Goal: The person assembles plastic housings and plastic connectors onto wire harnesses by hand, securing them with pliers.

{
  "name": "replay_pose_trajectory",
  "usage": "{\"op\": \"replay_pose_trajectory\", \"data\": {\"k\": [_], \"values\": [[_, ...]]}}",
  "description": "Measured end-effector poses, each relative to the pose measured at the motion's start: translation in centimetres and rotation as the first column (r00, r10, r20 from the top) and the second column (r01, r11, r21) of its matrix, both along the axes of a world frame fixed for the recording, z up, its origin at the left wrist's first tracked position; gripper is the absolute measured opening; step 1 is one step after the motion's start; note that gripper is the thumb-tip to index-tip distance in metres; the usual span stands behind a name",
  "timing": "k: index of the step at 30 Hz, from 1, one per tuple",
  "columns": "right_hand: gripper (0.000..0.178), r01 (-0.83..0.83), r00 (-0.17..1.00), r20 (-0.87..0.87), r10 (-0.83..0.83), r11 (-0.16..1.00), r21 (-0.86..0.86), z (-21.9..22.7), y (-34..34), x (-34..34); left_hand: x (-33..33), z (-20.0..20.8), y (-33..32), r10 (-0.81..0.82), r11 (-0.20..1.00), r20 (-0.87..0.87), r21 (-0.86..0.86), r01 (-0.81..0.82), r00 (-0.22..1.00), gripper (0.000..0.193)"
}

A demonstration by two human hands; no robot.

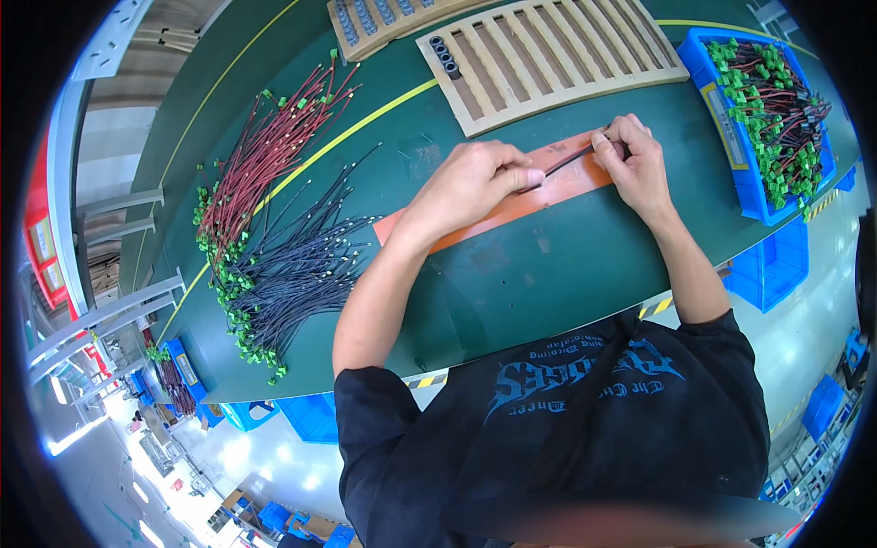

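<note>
My left hand (473, 184) and my right hand (636, 166) work over an orange strip (498, 222) on the green table. Between them stretches a thin black wire (568, 161), slanting up toward the right. My left thumb and forefinger pinch its lower left end, and the fingers of my right hand close round the other end. Both fingertips partly hide the wire's ends. Left of my left forearm lies a fanned pile of black wires (297, 269) with green connectors at one end. Behind it a pile of red wires (265, 160) lies likewise.
A slotted wooden rack (476, 117) lies beyond my hands, with several black round parts (445, 57) in its left slot. Another wooden rack (402, 27) sits behind. At the right edge, a blue bin (749, 194) holds wires with green connectors. More blue bins (772, 265) stand below the table.
</note>
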State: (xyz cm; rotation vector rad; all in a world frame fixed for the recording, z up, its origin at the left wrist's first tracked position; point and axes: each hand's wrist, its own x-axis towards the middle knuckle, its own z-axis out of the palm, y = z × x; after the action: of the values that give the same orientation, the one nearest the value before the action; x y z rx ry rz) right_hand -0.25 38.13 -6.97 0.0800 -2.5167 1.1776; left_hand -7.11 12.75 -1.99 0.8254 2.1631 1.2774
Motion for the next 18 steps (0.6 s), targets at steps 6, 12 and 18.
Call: {"op": "replay_pose_trajectory", "data": {"k": [6,12,18], "values": [[0.023,-0.027,0.998,-0.063,0.018,0.99,-0.14,1.0,-0.3,0.7,0.8,0.3,-0.8,-0.028,0.993,-0.06,-0.118,0.02,0.998,0.025],[0.022,-0.028,0.972,0.135,0.192,0.667,-0.744,3.3,-1.3,1.4,1.4,0.2,-1.4,0.033,0.997,0.427,0.052,-0.061,0.904,0.024],[0.022,-0.049,0.962,0.148,0.228,0.682,-0.73,2.8,-0.9,0.8,3.1,0.1,-1.9,0.039,0.999,0.291,0.021,-0.047,0.956,0.026]]}}
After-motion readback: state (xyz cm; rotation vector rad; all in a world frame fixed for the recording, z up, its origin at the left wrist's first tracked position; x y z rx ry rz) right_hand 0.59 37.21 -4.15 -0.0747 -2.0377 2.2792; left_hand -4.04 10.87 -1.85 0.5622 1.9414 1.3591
